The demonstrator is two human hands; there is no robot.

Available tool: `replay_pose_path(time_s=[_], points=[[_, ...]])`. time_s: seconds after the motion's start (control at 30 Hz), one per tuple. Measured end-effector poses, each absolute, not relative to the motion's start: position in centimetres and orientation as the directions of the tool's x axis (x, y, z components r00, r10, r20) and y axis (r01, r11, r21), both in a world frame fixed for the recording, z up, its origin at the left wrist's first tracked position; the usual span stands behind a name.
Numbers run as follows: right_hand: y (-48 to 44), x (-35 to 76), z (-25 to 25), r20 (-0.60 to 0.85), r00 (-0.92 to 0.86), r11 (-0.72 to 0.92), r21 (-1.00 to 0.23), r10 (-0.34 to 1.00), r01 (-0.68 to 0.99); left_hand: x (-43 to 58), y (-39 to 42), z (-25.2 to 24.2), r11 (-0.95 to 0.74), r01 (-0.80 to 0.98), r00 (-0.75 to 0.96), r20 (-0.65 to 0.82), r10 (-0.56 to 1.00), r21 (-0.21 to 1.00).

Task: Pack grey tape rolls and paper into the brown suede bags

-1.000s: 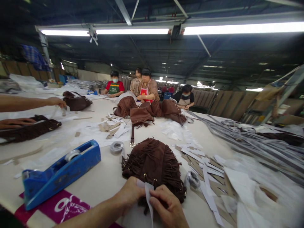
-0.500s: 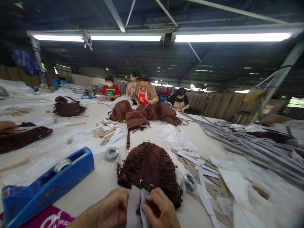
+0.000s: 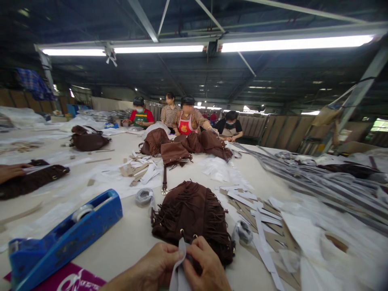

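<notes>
A dark brown fringed bag [image 3: 189,212] lies on the table right in front of me, its metal eyelets towards me. At its near edge I hold a thin pale grey strip [image 3: 178,279] of soft sheet material. My left hand [image 3: 156,262] pinches the strip's upper left side between thumb and fingers. Close beside it, my right hand [image 3: 207,264] is closed on the strip's right side, with its knuckles near the bag's fringe. The strip is folded between both hands. Whether it wraps around a cord of the bag is hidden by my fingers.
A blue tape dispenser [image 3: 66,238] stands at left on a purple sheet [image 3: 75,279]. Grey rolls [image 3: 144,197] flank the bag. Cardboard and paper strips [image 3: 257,214] lie at right. Brown bags [image 3: 178,147] are piled farther back, with several people behind. Another person's hand [image 3: 13,171] is at far left.
The strip's two flat sides, spread apart before, are now folded together and bunched between my fingers. My hands have come closer together. A co-worker behind the pile has reached an arm to the right.
</notes>
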State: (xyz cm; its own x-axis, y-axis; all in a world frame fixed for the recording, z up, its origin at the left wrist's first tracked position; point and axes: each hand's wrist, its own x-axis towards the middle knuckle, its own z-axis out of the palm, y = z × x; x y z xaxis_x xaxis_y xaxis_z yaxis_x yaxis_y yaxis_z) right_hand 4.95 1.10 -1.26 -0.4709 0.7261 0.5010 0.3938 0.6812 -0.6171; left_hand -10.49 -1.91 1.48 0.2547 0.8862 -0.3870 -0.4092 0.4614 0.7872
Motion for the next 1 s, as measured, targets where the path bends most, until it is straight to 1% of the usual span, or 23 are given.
replay_pose_path(time_s=[0.13, 0.23, 0.37, 0.47, 0.5, 0.57, 0.63, 0.67, 0.7, 0.73, 0.83, 0.87, 0.93, 1.0], points=[[0.7, 4.6, -1.5, 0.541, -0.46, 0.702, -0.629, 0.704, 0.335, -10.1, -2.0, 1.1, 0.493, -0.475, 0.278, -0.407, 0.87, 0.729], [0.2, 4.3, -1.5, 0.508, -0.477, 0.681, -0.656, 0.717, 0.326, -10.1, -1.9, 1.0, 0.492, -0.505, 0.248, -0.427, 0.87, 0.709], [-0.3, 3.9, -0.8, 0.448, -0.496, 0.642, -0.687, 0.743, 0.341, -9.8, -1.8, 0.8, 0.462, -0.459, 0.24, -0.395, 0.887, 0.759], [-0.3, 4.2, 0.0, 0.416, -0.518, 0.623, -0.709, 0.747, 0.329, -9.5, -1.8, 0.7, 0.402, -0.373, 0.22, -0.341, 0.914, 0.836], [-0.2, 4.4, 0.3, 0.386, -0.53, 0.599, -0.736, 0.755, 0.317, -9.4, -1.8, 0.7, 0.372, -0.333, 0.195, -0.322, 0.926, 0.867], [0.0, 5.0, 0.7, 0.273, -0.508, 0.463, -0.836, 0.817, 0.295, -9.4, -1.8, 0.6, 0.307, -0.25, 0.122, -0.285, 0.951, 0.918], [0.3, 5.6, 0.8, 0.109, -0.417, 0.247, -0.924, 0.902, 0.293, -9.3, -1.8, 0.6, 0.287, -0.158, 0.068, -0.279, 0.958, 0.945], [0.4, 5.7, 0.8, 0.037, -0.366, 0.157, -0.939, 0.93, 0.305, -9.2, -1.9, 0.6, 0.289, -0.114, 0.05, -0.285, 0.957, 0.951], [0.5, 5.8, 0.8, -0.001, -0.324, 0.112, -0.938, 0.946, 0.328, -9.1, -1.9, 0.6, 0.294, -0.076, 0.044, -0.291, 0.956, 0.953], [0.6, 5.7, 0.8, -0.001, -0.301, 0.114, -0.925, 0.953, 0.364, -9.1, -1.9, 0.5, 0.295, -0.048, 0.043, -0.293, 0.955, 0.954], [0.9, 4.7, 0.5, 0.094, -0.268, 0.205, -0.88, 0.959, 0.428, -9.0, -2.0, 0.6, 0.25, -0.017, 0.048, -0.249, 0.967, 0.968], [1.1, 4.3, 0.3, 0.114, -0.249, 0.213, -0.883, 0.962, 0.418, -9.0, -2.1, 0.6, 0.226, -0.016, 0.044, -0.225, 0.973, 0.974], [1.4, 3.5, -0.1, 0.102, -0.215, 0.175, -0.917, 0.971, 0.358, -9.2, -2.2, 0.7, 0.195, -0.027, 0.024, -0.194, 0.981, 0.98], [1.7, 2.9, -0.4, 0.068, -0.199, 0.121, -0.955, 0.978, 0.272, -9.2, -2.5, 0.9, 0.221, -0.074, 0.01, -0.221, 0.975, 0.972]])
